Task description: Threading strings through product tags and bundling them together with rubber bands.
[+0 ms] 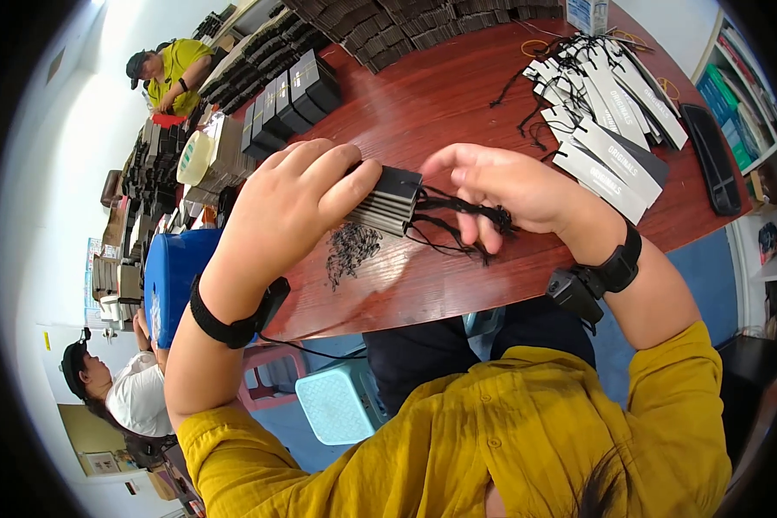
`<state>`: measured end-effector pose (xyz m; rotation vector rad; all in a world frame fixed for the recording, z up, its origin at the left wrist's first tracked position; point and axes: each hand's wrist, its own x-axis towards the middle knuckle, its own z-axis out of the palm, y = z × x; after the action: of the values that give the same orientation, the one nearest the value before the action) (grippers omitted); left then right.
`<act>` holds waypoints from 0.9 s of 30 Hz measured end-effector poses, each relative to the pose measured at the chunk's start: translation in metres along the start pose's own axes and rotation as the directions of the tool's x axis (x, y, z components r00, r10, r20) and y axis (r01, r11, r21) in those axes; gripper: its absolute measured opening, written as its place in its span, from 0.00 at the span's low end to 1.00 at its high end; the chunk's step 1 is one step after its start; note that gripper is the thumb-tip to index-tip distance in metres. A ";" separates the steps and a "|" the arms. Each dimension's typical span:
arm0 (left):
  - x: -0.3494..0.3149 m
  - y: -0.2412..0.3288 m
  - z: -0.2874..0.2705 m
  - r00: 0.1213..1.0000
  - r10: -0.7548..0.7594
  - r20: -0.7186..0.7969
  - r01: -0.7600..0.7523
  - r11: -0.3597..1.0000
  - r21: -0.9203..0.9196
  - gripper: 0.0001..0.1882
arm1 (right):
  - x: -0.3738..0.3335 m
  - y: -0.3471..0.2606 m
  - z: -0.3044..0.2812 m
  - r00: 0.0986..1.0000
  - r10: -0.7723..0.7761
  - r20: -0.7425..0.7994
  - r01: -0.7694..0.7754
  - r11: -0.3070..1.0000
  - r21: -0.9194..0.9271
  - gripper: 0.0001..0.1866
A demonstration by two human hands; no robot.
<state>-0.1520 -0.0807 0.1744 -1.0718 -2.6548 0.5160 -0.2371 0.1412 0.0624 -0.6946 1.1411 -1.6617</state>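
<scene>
In my left hand (306,186) is a neat stack of hang tags (387,204), black on top with grey edges, its fingers wrapped over the far side. Black cords (462,205) trail from the stack's right end toward my right hand (501,186). That hand is open around them, thumb and fingers apart, with the cords lying across the fingers and no pinch showing. Small black bits (352,253) lie scattered on the table below the stack. Loose white and black hang tags (609,168) with black cords are heaped at the right.
The red-brown table (423,99) holds dark boxes (298,91) at the left and piled dark stacks (388,26) at the back. A black tray (712,160) is at the right edge. Two people (177,73) sit at the left. A light blue stool (337,401) stands below.
</scene>
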 end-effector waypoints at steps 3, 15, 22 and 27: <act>0.003 0.000 0.003 0.993 0.090 -0.074 -0.083 0.992 0.091 0.19 | -0.004 -0.003 0.015 1.000 -0.015 -0.022 0.014 0.998 -0.064 0.22; 0.009 0.006 -0.001 1.000 0.021 -0.004 -0.020 1.000 0.023 0.25 | -0.002 0.012 0.009 0.822 -0.501 -0.271 0.282 0.771 -0.572 0.06; -0.001 0.003 0.006 0.994 -0.096 0.044 0.096 0.995 0.002 0.31 | -0.001 0.010 0.008 0.752 -0.558 -0.352 0.344 0.787 -0.512 0.08; -0.009 -0.006 0.013 0.979 -0.180 0.091 0.184 0.982 -0.033 0.33 | 0.000 0.010 0.004 0.680 -0.596 -0.428 0.221 0.722 -0.655 0.09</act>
<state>-0.1538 -0.0943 0.1644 -0.8226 -2.8160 0.4836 -0.2295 0.1387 0.0548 -0.8557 2.1461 -2.0515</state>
